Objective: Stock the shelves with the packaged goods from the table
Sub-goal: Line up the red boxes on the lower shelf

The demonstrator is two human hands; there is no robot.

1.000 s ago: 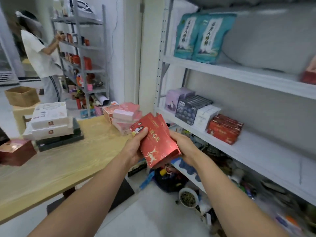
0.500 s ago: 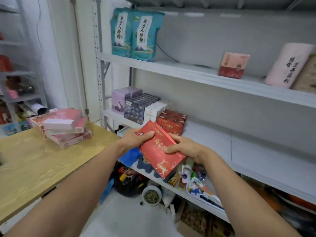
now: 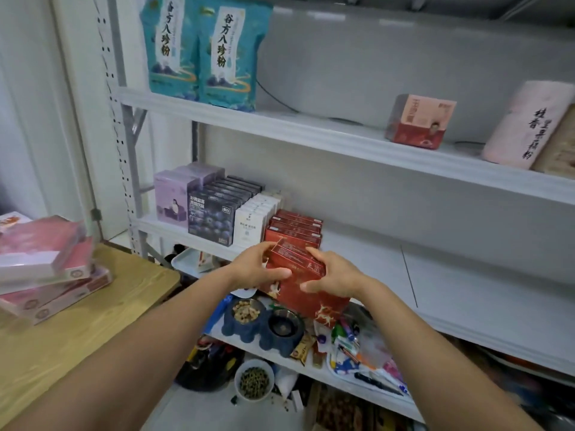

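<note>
Now the left hand (image 3: 258, 269) and right hand (image 3: 333, 275) grip the red boxes (image 3: 298, 275), fingers curled round their nine and three o'clock edges, at six o'clock of the shelved red row (image 3: 295, 227) on the middle shelf (image 3: 466, 290). The tilted top box may slip off or knock that row. Half a second earlier the boxes were lower, short of the shelf.
</note>
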